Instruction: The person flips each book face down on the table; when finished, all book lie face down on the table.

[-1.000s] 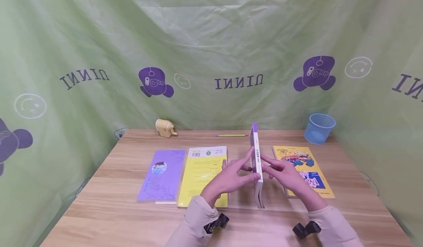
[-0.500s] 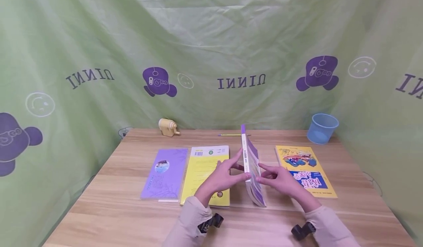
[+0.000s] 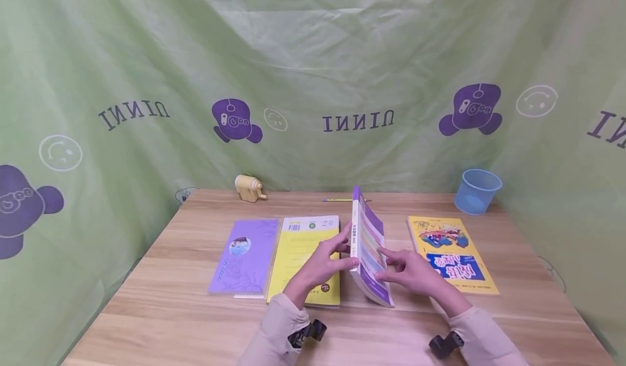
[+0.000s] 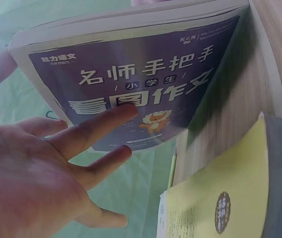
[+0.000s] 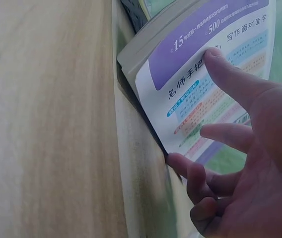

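A thick purple-and-white book (image 3: 370, 227) stands on its edge, tilted, with its spine toward the left in the head view. My left hand (image 3: 318, 265) holds it at the spine, thumb on the spine and spread fingers along the purple front cover (image 4: 146, 84). On the other side, my right hand (image 3: 413, 271) touches the striped back cover (image 5: 195, 94) with extended thumb and fingertips; its outer fingers bend in the right wrist view. Left of the standing book lies a yellow book (image 3: 299, 257), beside a purple book (image 3: 244, 257).
A yellow-and-blue illustrated book (image 3: 455, 254) lies to the right. Along the back of the wooden table (image 3: 161, 295) are a cream hand-crank pencil sharpener (image 3: 248, 188), a pencil (image 3: 337, 199) and a blue cup (image 3: 477, 193). A green printed curtain (image 3: 293, 159) hangs behind.
The book has gone from nearly upright to tilted, its spine moving left and its back cover turning into view. Both hands have shifted slightly left, the right fingers now on the back cover.
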### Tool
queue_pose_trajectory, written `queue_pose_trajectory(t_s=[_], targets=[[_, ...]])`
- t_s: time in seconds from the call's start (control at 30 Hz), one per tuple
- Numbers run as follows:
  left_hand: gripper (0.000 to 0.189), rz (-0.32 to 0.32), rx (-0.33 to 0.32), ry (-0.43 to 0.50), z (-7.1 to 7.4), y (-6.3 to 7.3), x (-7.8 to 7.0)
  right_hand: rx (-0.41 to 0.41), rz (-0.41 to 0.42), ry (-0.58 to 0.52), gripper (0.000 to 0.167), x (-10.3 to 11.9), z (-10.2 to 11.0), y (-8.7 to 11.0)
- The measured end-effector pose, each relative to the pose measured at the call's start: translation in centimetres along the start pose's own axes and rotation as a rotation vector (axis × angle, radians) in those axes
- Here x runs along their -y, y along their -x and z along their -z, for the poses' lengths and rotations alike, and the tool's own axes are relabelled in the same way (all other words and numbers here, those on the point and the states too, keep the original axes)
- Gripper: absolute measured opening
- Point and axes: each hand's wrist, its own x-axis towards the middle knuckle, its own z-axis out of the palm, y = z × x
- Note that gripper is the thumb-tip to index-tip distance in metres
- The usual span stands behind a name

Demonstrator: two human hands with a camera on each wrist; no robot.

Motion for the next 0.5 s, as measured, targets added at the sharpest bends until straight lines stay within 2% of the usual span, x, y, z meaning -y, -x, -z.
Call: queue_pose_trajectory(t_s=[0.13,0.23,0.37,0.5], targets=[[0.087,0.018,-0.016,-0.008,0.23,0.13,0.13,-0.004,0.023,0.038,0.079,0.03,0.12,-0.01],[0.087,0.055,-0.036,-0.018,0.36,0.3,0.28,-0.009,0.048,0.076,0.079,-0.03,0.25,-0.01],[0.087,0.107,-0.05,-0.047,0.31,0.46,0.42,-0.029,0.065,0.163,0.08,-0.2,0.45,0.12],[0.088,0.153,-0.053,-0.099,0.15,0.33,0.48,-0.045,0.049,0.257,0.08,-0.33,0.67,0.36]])
